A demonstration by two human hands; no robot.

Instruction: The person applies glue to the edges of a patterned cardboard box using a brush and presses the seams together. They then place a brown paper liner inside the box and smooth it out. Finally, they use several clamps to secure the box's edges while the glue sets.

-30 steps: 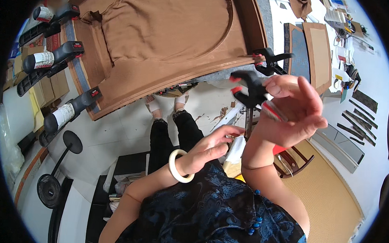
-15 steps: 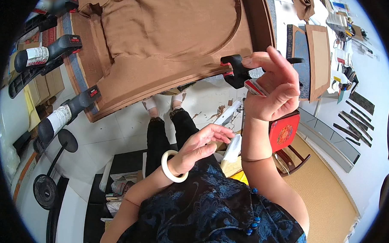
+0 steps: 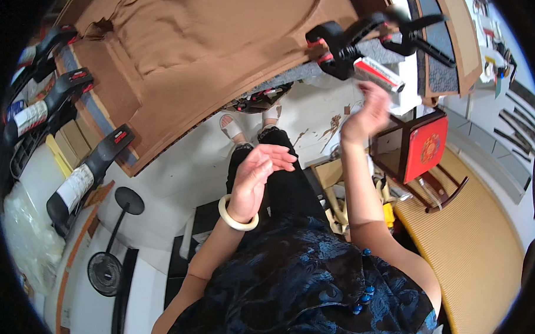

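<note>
A black clamp [image 3: 336, 48] with a red pad and a white-and-red labelled handle [image 3: 380, 74] grips the front right edge of a brown board [image 3: 188, 85]. Just below that handle hangs my right hand [image 3: 368, 114], apart from the clamp as far as I can see, its fingers blurred. My left hand [image 3: 255, 175], with a cream bangle [image 3: 237, 218] at its wrist, hovers over my lap. Its fingers are stretched out and nothing is in them. Brown cloth [image 3: 178, 31] lies wrinkled across the board.
Several more clamps hold the board's left edge, among them one near its corner [image 3: 93, 175]. A red-seated chair [image 3: 426, 149] stands at the right beside a woven tan mat [image 3: 471, 250]. A black round-based stand [image 3: 106, 273] is at lower left.
My right hand has come away from the clamp and dropped lower, leaving the labelled handle in full sight. My left hand has shifted left. The whole view has tilted.
</note>
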